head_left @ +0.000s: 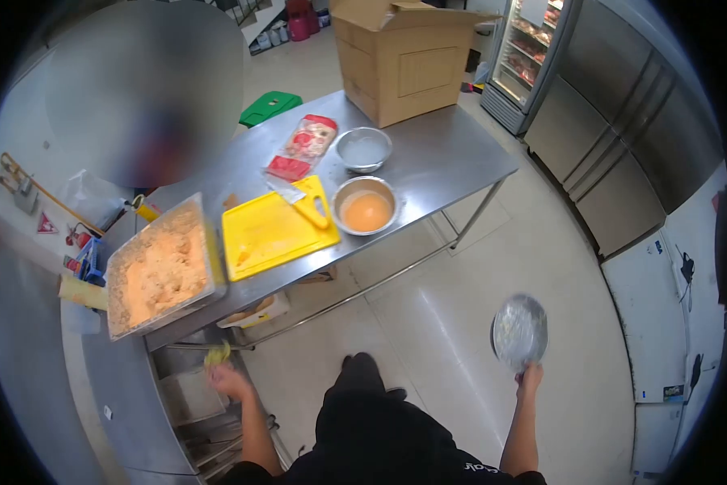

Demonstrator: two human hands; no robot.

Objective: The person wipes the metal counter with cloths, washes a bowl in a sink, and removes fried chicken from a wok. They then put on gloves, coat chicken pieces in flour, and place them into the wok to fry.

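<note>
My right hand (530, 377) grips the rim of a round metal bowl (520, 331), held out over the floor to my right; pale residue coats its inside. Low on the left, my left hand (227, 378) is closed around a small yellow piece (217, 354) beside the steel table's near edge (315, 271). On the table lie a yellow cutting board (266, 234) with a yellow-handled knife (305, 205), a metal bowl of orange liquid (366, 208) and a smaller metal bowl (363, 149).
A clear tub of orange-coated food (161, 271) sits at the table's left end. A red packet (305, 144) and a cardboard box (402, 58) stand farther back. A blurred person stands beyond the table. Steel fridge doors (622, 121) line the right.
</note>
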